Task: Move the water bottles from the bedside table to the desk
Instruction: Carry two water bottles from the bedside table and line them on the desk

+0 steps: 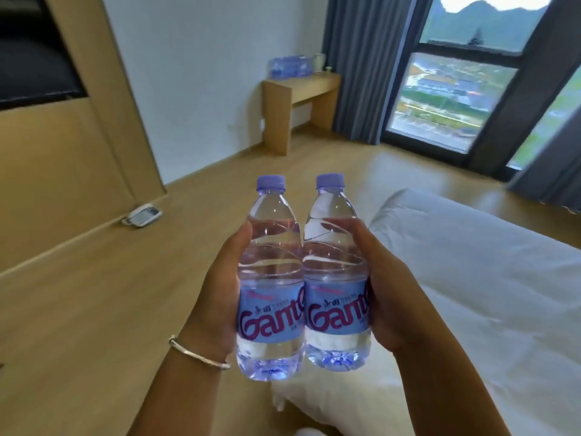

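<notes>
Clear bottles (301, 278) touch side by side — one hand's (220, 297) grip each.

Two clear plastic water bottles (301, 278) stand side by side, touching, between both hands. The light wooden bench (300, 89) lies ahead against the wall; the white bed (487, 294) lies right.

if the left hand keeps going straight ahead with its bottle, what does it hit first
Nothing nearby, as far as the picture shows. The left hand and its bottle face open floor; the desk by the far wall looks first in line, though depth is unclear.
</notes>
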